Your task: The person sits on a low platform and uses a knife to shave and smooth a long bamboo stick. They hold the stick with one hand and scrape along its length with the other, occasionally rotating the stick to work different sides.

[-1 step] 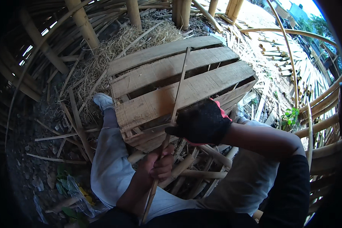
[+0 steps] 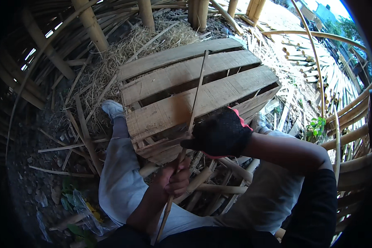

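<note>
A long thin bamboo strip (image 2: 198,91) slants from my lap up over a slatted wooden crate (image 2: 202,95). My bare left hand (image 2: 174,180) is wrapped round the strip's lower part, in front of the crate. Just above it, my right hand (image 2: 220,133), in a black glove with a red edge, is closed on the strip at the crate's near side. The gloved thumb points left across the strip. The other gloved fingers are dark and partly hidden, so anything else in that hand cannot be made out. The strip's far end lies over the crate's top slats.
My legs straddle the crate, with a shoe (image 2: 113,110) at its left. Bamboo poles (image 2: 221,189) lie under and before it. Wood shavings (image 2: 107,74) are heaped behind. Upright posts (image 2: 90,25) stand at the back left, cut bamboo (image 2: 306,62) lies right, and clear plastic (image 2: 89,215) lies lower left.
</note>
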